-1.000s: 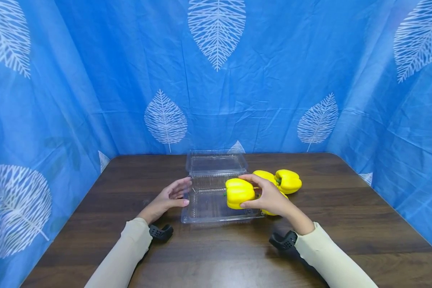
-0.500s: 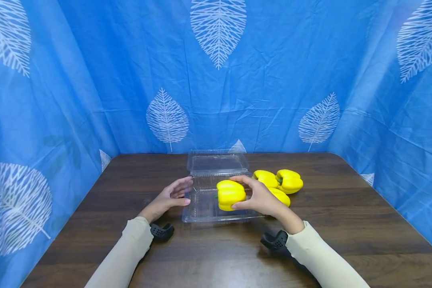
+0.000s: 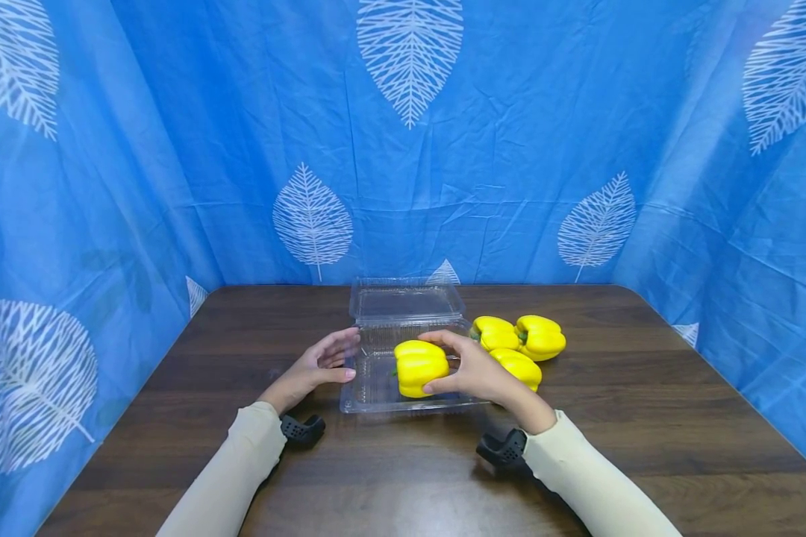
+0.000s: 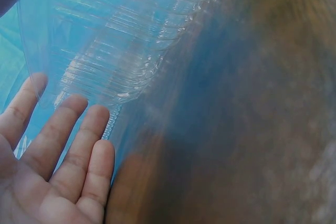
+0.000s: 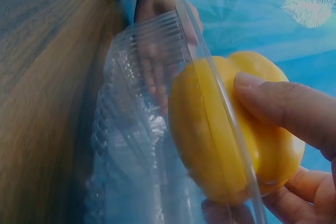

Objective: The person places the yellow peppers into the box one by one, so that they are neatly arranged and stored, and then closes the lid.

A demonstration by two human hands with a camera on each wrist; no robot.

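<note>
My right hand [image 3: 473, 371] grips a yellow bell pepper [image 3: 420, 368] between thumb and fingers, over the base of a clear plastic clamshell box [image 3: 376, 406]. In the right wrist view the lower part of the pepper [image 5: 210, 129] shows through the box's clear wall, below the rim. My left hand [image 3: 313, 371] is at the box's left side, fingers straight and thumb apart. From the left wrist, the fingertips of that hand [image 4: 68, 150] lie right at the ribbed plastic wall [image 4: 115, 51]. The box's lid [image 3: 407, 302] is folded back, away from me.
Three more yellow bell peppers [image 3: 539, 338] lie in a group on the dark wooden table [image 3: 403, 470], just right of the box. A blue curtain [image 3: 510, 149] with white leaf prints hangs around the table's back and sides.
My right hand has carried the bell pepper leftward and a little down over the box, uncovering more of the pepper group. The left hand has stayed at the box's left side.
</note>
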